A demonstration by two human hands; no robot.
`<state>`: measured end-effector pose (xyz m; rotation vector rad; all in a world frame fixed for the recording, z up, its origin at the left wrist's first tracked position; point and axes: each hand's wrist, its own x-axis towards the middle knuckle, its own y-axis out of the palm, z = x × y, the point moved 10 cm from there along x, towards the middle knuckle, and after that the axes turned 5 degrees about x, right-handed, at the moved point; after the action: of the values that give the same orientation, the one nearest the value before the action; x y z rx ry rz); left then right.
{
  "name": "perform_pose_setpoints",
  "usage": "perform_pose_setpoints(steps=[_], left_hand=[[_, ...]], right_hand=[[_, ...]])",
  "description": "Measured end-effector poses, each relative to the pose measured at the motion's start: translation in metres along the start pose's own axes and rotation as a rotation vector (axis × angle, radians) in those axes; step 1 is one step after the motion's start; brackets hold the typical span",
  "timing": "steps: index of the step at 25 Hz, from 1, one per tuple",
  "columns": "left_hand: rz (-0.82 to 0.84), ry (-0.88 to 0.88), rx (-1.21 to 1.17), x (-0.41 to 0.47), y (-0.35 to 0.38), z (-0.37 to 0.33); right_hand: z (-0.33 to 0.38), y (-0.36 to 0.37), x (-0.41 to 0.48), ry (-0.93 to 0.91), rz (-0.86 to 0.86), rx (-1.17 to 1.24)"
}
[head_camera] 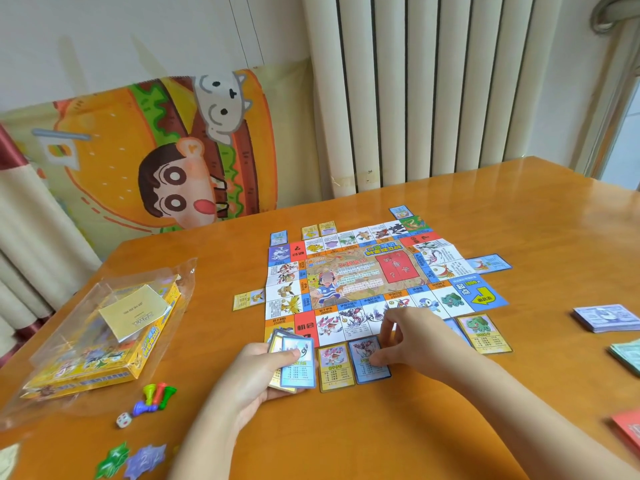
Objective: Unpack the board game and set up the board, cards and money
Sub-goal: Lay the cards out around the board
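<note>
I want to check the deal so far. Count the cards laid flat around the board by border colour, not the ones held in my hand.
Yellow-bordered cards: 5
Blue-bordered cards: 5, one partly behind the right hand
Total: 10

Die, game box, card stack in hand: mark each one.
die (pixel 123 419), head view, top face.
game box (pixel 86 380), head view, yellow front side.
card stack (pixel 301 373), head view, front card's lower half.

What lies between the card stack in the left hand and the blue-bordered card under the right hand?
One yellow-bordered card showing a pink creature, seen in the head view.
</note>
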<state>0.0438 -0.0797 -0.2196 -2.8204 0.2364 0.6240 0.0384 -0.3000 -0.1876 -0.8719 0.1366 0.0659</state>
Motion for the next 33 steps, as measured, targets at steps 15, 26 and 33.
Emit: perform_pose_setpoints(steps=[15,26,33], left_hand=[[0.103,0.185,-0.137,-0.027,0.024,-0.038],[-0.003,-0.029,-0.445,-0.014,0.015,-0.014],[-0.009,-0.03,-0.417,-0.012,0.016,-0.011]], right_hand=[[0.052,0.028,-0.023,-0.052,0.161,0.812],[-0.041,-0.049,-0.007,0.166,-0.013,0.059],[-0.045,-0.038,0.005,0.198,-0.06,-0.093]])
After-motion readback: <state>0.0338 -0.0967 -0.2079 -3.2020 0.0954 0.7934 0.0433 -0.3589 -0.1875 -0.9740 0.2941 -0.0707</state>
